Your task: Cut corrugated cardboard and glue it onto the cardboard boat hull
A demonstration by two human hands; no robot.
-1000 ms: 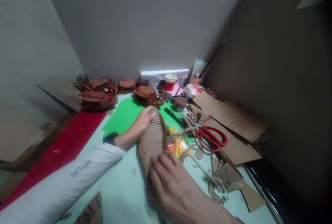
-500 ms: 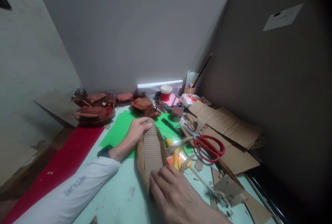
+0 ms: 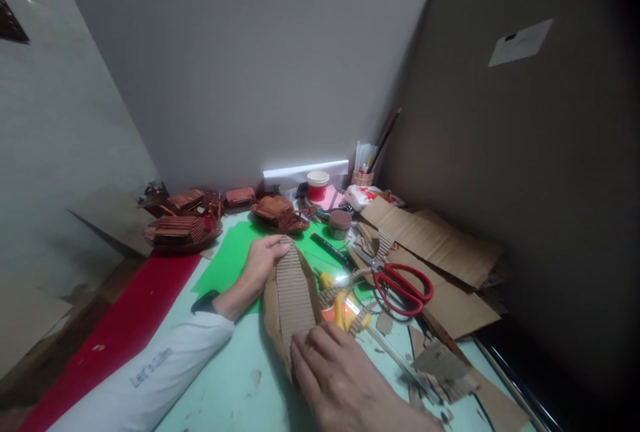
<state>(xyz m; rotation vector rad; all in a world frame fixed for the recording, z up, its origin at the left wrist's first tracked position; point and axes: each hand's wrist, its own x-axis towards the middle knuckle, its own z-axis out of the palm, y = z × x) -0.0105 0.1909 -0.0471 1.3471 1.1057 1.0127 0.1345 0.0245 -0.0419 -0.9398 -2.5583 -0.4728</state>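
A long cardboard boat hull (image 3: 294, 289) with a ribbed corrugated floor and raised sides lies lengthwise in front of me. My left hand (image 3: 267, 260) is closed on its far end, thumb on top. At the near end, my right hand (image 3: 333, 369) is closed around the hull's right side, its fingertips reaching the ribbed floor; the underside of the grip is hidden. Just right of the hull lies a yellow glue gun (image 3: 344, 311) with a clear glue stick (image 3: 400, 355) near it. Red-handled scissors (image 3: 400, 285) rest on cardboard farther right.
Brown model boats (image 3: 183, 229) stand at the back left, another (image 3: 279, 212) at the back middle. Green sheets (image 3: 227, 255), a black marker (image 3: 331, 249), a brown paint jar (image 3: 340, 222) and a red-and-white cup (image 3: 318, 187) lie beyond. Cardboard sheets (image 3: 430, 239) and scraps cover the right side.
The view has shifted slightly, so the objects at the back sit a little lower. Both hands keep their hold on the cardboard hull, which has barely moved.
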